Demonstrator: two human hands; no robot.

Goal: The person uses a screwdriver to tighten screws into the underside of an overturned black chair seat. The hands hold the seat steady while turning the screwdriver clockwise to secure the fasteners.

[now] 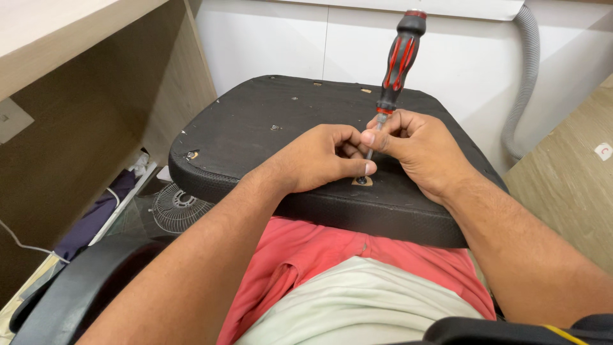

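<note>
Left hand (319, 160) pinches the screw (362, 181) w/ thumb & fingertips at the near edge of the black seat base (255, 128), prob. to keep it upright under the bit. Right hand (412, 150), at 3 o'clock from the screw, grips the shaft of the red-black screwdriver (399, 57) low down; handle leans toward 1 o'clock. Both wrists rest on the base, forearms converging. Wire fan guard (175, 207) at 8 o'clock, grey corrugated hose (527, 76) at 2.
</note>
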